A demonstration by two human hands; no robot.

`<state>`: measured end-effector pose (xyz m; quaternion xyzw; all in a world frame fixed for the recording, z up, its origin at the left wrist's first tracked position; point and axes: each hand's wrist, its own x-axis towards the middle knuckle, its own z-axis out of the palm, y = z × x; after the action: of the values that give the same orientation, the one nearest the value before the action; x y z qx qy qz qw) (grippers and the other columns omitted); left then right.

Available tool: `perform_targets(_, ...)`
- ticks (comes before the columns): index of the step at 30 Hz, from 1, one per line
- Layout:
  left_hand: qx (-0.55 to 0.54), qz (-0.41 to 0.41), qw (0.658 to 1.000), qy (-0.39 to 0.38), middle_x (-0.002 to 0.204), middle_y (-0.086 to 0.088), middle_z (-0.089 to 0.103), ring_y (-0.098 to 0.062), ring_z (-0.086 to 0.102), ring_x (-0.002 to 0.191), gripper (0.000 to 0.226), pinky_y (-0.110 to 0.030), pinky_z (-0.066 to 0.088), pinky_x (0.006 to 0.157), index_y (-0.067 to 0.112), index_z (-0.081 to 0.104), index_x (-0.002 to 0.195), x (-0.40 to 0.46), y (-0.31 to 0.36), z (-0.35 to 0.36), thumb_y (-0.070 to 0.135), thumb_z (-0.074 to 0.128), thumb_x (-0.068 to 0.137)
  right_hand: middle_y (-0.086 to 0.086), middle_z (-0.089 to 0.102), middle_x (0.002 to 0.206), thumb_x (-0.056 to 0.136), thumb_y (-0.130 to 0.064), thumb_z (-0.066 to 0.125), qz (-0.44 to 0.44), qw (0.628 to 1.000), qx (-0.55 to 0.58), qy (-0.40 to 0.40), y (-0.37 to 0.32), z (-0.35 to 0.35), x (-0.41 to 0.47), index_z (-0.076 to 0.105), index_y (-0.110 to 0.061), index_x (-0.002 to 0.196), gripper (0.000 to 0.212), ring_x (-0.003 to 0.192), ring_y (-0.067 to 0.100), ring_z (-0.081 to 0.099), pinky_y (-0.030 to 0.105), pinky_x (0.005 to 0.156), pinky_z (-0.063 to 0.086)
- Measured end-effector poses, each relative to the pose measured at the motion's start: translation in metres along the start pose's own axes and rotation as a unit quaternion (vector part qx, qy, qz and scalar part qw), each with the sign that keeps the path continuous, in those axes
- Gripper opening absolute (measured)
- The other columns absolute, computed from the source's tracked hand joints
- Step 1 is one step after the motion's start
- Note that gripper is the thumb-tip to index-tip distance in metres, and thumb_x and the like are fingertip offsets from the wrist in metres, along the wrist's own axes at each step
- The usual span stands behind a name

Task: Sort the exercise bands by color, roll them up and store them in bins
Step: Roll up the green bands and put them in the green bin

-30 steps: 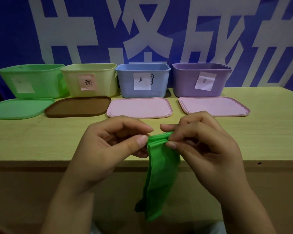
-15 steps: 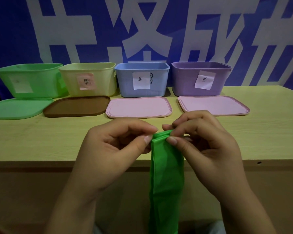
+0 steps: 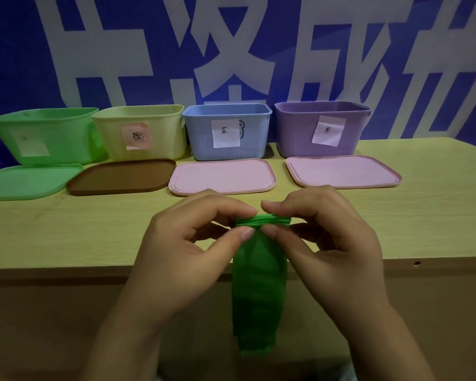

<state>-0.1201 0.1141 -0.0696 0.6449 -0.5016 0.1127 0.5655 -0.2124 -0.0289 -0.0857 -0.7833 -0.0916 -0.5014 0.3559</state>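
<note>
Both hands, left hand (image 3: pixel 187 243) and right hand (image 3: pixel 333 243), grip the top of the green exercise band (image 3: pixel 259 284) above the table's (image 3: pixel 66 237) near edge, its roll barely begun, most hanging loose; the green bin (image 3: pixel 47 136) waits, lid off.

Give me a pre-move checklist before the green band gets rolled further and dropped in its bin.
1. Left hand pinches the top edge of the green band: ok.
2. Right hand pinches the same edge: ok.
3. Roll finished: not ok; only the top is folded over, the rest hangs below the table edge.
4. Green bin open, its green lid lying in front: ok.
5. Room inside the green bin: cannot tell; its interior is hidden.
6. Grip even across the band's width: cannot tell.
</note>
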Motion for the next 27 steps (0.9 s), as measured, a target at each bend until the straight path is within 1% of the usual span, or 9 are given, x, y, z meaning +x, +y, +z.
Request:
perform_targets(3,-0.007,-0.003,1.0,0.014,0.087,0.014,0.067,-0.005,0.065,0.08,0.022,-0.012,0.048,0.067,0.034,0.069,0.093,-0.001,-0.0011,0.0005,0.025,0.067,0.073,-0.003,0.06,0.094,0.081,-0.014,0.067,-0.033,0.998,-0.048,0.005,0.0,-0.0011,0.0008,0.068,-0.012,0.101,0.02,0.092,0.007,0.06,0.019,0.073,0.053)
perform_targets(6,-0.033,-0.024,0.999,0.022,0.083,0.017,0.069,-0.004,0.066,0.078,0.029,-0.011,0.049,0.067,0.041,0.069,0.096,-0.0024,-0.0006,-0.0007,0.028,0.069,0.07,0.004,0.063,0.091,0.082,-0.017,0.067,-0.047,0.995,-0.086,0.011,0.0005,-0.0023,0.0014,0.072,-0.008,0.092,0.015,0.095,0.013,0.063,0.025,0.076,0.052)
perform_targets(12,-0.061,-0.024,0.998,0.013,0.083,0.01,0.069,-0.005,0.065,0.078,0.022,-0.014,0.05,0.067,0.03,0.071,0.091,-0.0011,0.001,-0.0014,0.024,0.07,0.07,0.007,0.061,0.089,0.081,-0.017,0.066,-0.061,0.992,-0.113,0.005,-0.0016,-0.004,0.0038,0.07,-0.006,0.086,0.013,0.096,0.012,0.06,0.02,0.078,0.048)
perform_targets(15,-0.095,-0.04,0.995,0.01,0.083,0.005,0.07,-0.006,0.066,0.077,0.02,-0.016,0.052,0.066,0.03,0.073,0.086,-0.0008,0.001,-0.0021,0.024,0.072,0.067,0.007,0.056,0.093,0.081,-0.016,0.064,-0.052,0.994,-0.094,-0.002,-0.0009,-0.0024,0.0038,0.067,-0.005,0.082,0.011,0.101,0.011,0.058,0.02,0.081,0.048)
perform_targets(17,-0.115,-0.052,0.992,0.011,0.081,0.008,0.071,-0.004,0.067,0.076,0.026,-0.015,0.052,0.065,0.031,0.074,0.085,-0.0002,0.0007,-0.0011,0.017,0.079,0.063,0.005,0.056,0.098,0.082,-0.017,0.062,-0.023,0.998,-0.049,-0.013,-0.0009,-0.0007,0.0033,0.065,-0.008,0.083,0.009,0.104,0.01,0.058,0.022,0.082,0.05)
perform_targets(19,-0.125,-0.058,0.99,0.013,0.081,0.011,0.072,-0.003,0.067,0.077,0.03,-0.014,0.052,0.066,0.027,0.074,0.087,0.0002,-0.0005,0.0006,0.01,0.079,0.063,0.001,0.058,0.102,0.083,-0.02,0.06,0.022,0.999,0.003,-0.022,-0.0026,0.0016,0.003,0.062,-0.014,0.085,0.007,0.104,0.011,0.059,0.023,0.077,0.053)
perform_targets(22,-0.119,-0.043,0.992,0.013,0.086,0.012,0.072,-0.006,0.068,0.082,0.025,-0.016,0.052,0.07,0.028,0.074,0.089,0.0,-0.0017,0.0019,0.019,0.076,0.066,-0.002,0.062,0.099,0.083,-0.021,0.059,0.074,0.996,0.054,-0.019,-0.0041,0.0036,0.0025,0.06,-0.016,0.085,0.006,0.1,0.01,0.06,0.022,0.072,0.054)
perform_targets(25,-0.099,-0.031,0.994,0.02,0.087,0.013,0.071,-0.005,0.067,0.082,0.023,-0.017,0.053,0.07,0.031,0.073,0.091,-0.0004,-0.0024,0.0022,0.023,0.07,0.069,-0.001,0.062,0.097,0.082,-0.02,0.06,0.075,0.996,0.056,-0.014,-0.0049,0.003,0.0034,0.061,-0.013,0.084,0.007,0.098,0.007,0.06,0.017,0.071,0.052)
perform_targets(27,-0.104,-0.018,0.994,0.024,0.087,0.016,0.071,-0.004,0.067,0.082,0.026,-0.018,0.053,0.071,0.036,0.072,0.091,-0.0005,-0.0024,0.0026,0.022,0.07,0.07,-0.003,0.063,0.098,0.08,-0.022,0.062,0.074,0.995,0.058,-0.014,-0.0057,0.0026,0.0032,0.063,-0.015,0.086,0.009,0.094,0.009,0.061,0.018,0.069,0.052)
